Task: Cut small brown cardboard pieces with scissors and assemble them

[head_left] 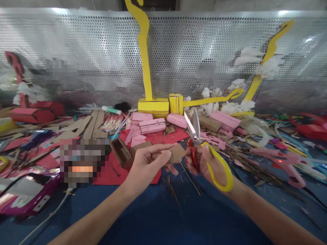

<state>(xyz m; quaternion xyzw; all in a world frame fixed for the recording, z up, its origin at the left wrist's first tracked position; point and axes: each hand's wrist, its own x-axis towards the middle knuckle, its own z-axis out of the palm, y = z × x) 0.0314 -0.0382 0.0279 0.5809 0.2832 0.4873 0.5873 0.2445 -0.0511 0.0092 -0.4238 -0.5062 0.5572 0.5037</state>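
Between thumb and fingers, my left hand (152, 160) pinches a small piece of brown cardboard (177, 153). Just right of it, my right hand (204, 163) is closed around a pair of scissors (195, 131) with yellow and red handles. The blades point up and away from me, slightly parted, and the cardboard is not between them. Beyond my left hand, an open brown cardboard box (122, 153) stands tilted on a red sheet (106, 172). Several small pink-covered boxes (152, 125) lie farther back.
A pink hot glue gun (283, 160) lies at the right, a blue one (38, 137) at the left. Yellow boxes (153, 105) with tall wavy strips stand against the perforated metal panel (102, 51). Cardboard scraps (87, 124) and a glue stick (111, 110) lie among the clutter on the blue table (143, 217).
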